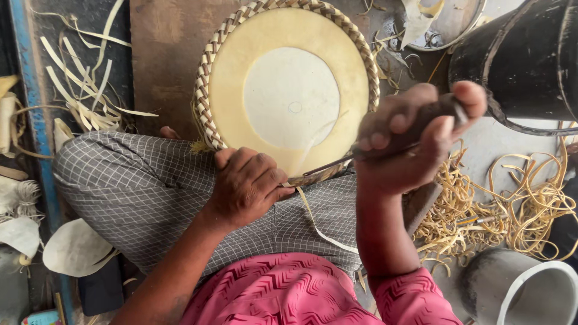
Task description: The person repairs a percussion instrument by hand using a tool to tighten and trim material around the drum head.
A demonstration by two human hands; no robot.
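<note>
A round woven basket lid (289, 90) with a plaited cane rim rests tilted on my checked-cloth lap (138, 186). My left hand (247, 183) grips its near rim. My right hand (415, 141) is closed around a dark-handled tool (421, 123) whose thin metal point (328, 165) reaches the rim beside my left hand. A pale strip (319, 222) hangs from the rim over my lap.
Loose pale strips (84, 90) lie at the left on the floor. A heap of yellow cane shavings (512, 204) is at the right. A large black drum (524, 54) stands at the upper right, a grey pipe (524, 289) at the lower right.
</note>
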